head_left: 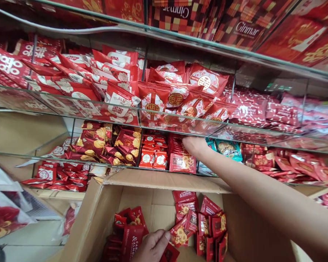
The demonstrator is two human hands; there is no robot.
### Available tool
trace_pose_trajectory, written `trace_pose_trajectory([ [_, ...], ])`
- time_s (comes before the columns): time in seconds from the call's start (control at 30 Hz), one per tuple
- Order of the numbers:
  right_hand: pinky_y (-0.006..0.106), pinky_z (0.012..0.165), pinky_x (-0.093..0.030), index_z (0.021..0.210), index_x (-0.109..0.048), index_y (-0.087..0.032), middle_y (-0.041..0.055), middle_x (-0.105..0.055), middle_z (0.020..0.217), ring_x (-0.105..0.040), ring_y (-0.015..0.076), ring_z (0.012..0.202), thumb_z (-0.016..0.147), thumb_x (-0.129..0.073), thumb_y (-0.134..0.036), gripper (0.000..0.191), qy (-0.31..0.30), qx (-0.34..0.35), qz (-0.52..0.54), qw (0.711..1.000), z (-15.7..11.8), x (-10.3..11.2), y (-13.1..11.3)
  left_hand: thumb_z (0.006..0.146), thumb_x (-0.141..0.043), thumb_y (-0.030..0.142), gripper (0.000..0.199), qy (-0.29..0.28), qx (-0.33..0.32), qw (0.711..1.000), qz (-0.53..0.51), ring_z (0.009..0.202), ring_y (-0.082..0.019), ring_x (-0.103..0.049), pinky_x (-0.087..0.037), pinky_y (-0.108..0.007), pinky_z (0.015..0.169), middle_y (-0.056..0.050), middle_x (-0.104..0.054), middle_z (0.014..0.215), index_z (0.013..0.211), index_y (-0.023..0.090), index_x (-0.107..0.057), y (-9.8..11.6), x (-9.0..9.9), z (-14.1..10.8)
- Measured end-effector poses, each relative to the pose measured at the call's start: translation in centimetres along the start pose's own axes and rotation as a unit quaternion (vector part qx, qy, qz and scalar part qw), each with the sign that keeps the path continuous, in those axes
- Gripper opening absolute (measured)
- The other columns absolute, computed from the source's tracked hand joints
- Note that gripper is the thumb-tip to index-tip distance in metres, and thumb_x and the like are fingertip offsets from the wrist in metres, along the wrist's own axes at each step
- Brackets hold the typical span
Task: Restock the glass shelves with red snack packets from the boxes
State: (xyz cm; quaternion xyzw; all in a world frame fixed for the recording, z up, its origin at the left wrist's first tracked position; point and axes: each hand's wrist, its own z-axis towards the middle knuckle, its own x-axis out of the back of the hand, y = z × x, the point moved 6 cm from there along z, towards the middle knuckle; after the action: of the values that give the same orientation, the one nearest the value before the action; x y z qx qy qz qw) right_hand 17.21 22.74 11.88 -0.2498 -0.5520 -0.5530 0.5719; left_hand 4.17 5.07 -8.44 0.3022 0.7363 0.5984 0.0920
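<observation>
My left hand [153,246] is low in the cardboard box, its thumb and finger pressed together. Beside it lie red caramel and almond snack packets [132,241], and a dark red packet [170,253] shows just past the thumb. Whatever the fingers hold is hidden. My right hand [196,145] reaches into the lower shelf, over a compartment with an upright row of similar dark red packets [182,162]. Its fingers are out of sight behind the packets and the shelf edge. More red packets [205,225] lie loosely piled on the box's right side.
The open cardboard box [82,222] stands against the shelf, one flap [164,181] under the shelf edge. Glass dividers part small red packets [154,156], gold-and-maroon packets [94,140] and teal packets [229,150]. Above, a glass-fronted shelf [180,123] holds larger red packets. A white cable [60,30] crosses at upper left.
</observation>
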Motion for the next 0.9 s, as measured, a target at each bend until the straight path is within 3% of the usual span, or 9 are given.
trace_pose_trajectory([
  [0.07, 0.058, 0.092, -0.02, 0.122, -0.039, 0.001, 0.0289, -0.041, 0.124, -0.034, 0.0378, 0.117, 0.078, -0.029, 0.0, 0.046, 0.0, -0.011, -0.018, 1.0, -0.2, 0.0, 0.1, 0.079, -0.032, 0.053, 0.046, -0.002, 0.005, 1.0, 0.006, 0.081, -0.017, -0.055, -0.039, -0.023, 0.077, -0.002, -0.063, 0.082, 0.08, 0.016, -0.06, -0.1, 0.0, 0.0],
  [0.13, 0.05, 0.082, -0.037, 0.102, -0.06, -0.003, 0.0249, -0.061, 0.099, -0.054, 0.0349, 0.098, 0.075, -0.036, 0.0, 0.036, -0.017, -0.013, -0.03, 0.999, -0.5, -0.2, 0.1, 0.079, -0.032, 0.053, 0.046, -0.005, 0.013, 1.0, 0.003, 0.082, -0.018, -0.055, -0.039, -0.023, 0.077, -0.002, -0.063, 0.083, 0.081, 0.016, -0.06, -0.1, 0.0, 0.1],
  [0.2, 0.041, 0.067, -0.046, 0.082, -0.067, -0.006, 0.0208, -0.067, 0.079, -0.062, 0.0312, 0.077, 0.074, -0.039, -0.001, 0.03, -0.038, -0.006, -0.036, 0.999, -1.0, -0.3, 0.0, 0.079, -0.033, 0.053, 0.046, -0.004, 0.015, 1.0, -0.008, 0.082, -0.018, -0.055, -0.038, -0.024, 0.078, -0.002, -0.063, 0.081, 0.082, 0.017, -0.06, -0.1, -0.1, 0.1],
  [0.3, 0.036, 0.057, -0.045, 0.073, -0.067, -0.006, 0.0192, -0.067, 0.072, -0.062, 0.0295, 0.068, 0.073, -0.04, -0.001, 0.027, -0.042, 0.013, -0.047, 0.998, -2.1, 0.3, -0.3, 0.078, -0.034, 0.054, 0.045, -0.002, 0.02, 1.0, -0.019, 0.082, -0.018, -0.055, -0.038, -0.024, 0.079, -0.001, -0.063, 0.078, 0.081, 0.017, -0.061, 0.0, -0.1, 0.0],
  [0.43, 0.038, 0.07, -0.04, 0.081, -0.062, -0.005, 0.0186, -0.063, 0.083, -0.056, 0.0291, 0.081, 0.077, -0.039, -0.003, 0.024, -0.011, 0.057, -0.063, 0.996, -4.3, 1.9, -1.1, 0.077, -0.035, 0.054, 0.045, 0.003, 0.031, 0.999, -0.018, 0.083, -0.019, -0.054, -0.038, -0.024, 0.079, -0.001, -0.064, 0.079, 0.082, 0.018, -0.061, 0.0, 0.0, -0.1],
  [0.57, 0.033, 0.069, -0.037, 0.078, -0.058, -0.012, 0.0115, -0.059, 0.081, -0.05, 0.0236, 0.079, 0.081, -0.039, -0.012, 0.019, 0.032, 0.117, -0.049, 0.991, -6.5, 3.0, -2.0, 0.077, -0.036, 0.055, 0.044, 0.01, 0.035, 0.999, -0.018, 0.084, -0.019, -0.054, -0.037, -0.023, 0.079, 0.0, -0.064, 0.081, 0.081, 0.019, -0.061, 0.0, 0.0, -0.1],
  [0.7, 0.029, 0.068, -0.037, 0.08, -0.055, -0.015, 0.0075, -0.055, 0.081, -0.049, 0.0205, 0.078, 0.083, -0.041, -0.022, 0.016, 0.027, 0.154, -0.017, 0.988, -7.3, 2.3, -2.4, 0.076, -0.037, 0.055, 0.044, 0.013, 0.039, 0.999, -0.013, 0.084, -0.019, -0.053, -0.037, -0.023, 0.08, 0.0, -0.064, 0.081, 0.08, 0.019, -0.062, -0.1, -0.1, 0.0],
  [0.9, 0.025, 0.052, -0.033, 0.103, -0.049, -0.022, 0.0046, -0.05, 0.09, -0.052, 0.0133, 0.063, 0.086, -0.033, -0.015, 0.024, -0.023, 0.195, 0.017, 0.98, -6.6, 0.4, -2.7, 0.076, -0.035, 0.055, 0.045, 0.011, 0.039, 0.999, -0.015, 0.086, -0.019, -0.053, -0.037, -0.025, 0.081, 0.0, -0.064, 0.077, 0.08, 0.019, -0.062, -0.6, 0.0, 0.0],
])
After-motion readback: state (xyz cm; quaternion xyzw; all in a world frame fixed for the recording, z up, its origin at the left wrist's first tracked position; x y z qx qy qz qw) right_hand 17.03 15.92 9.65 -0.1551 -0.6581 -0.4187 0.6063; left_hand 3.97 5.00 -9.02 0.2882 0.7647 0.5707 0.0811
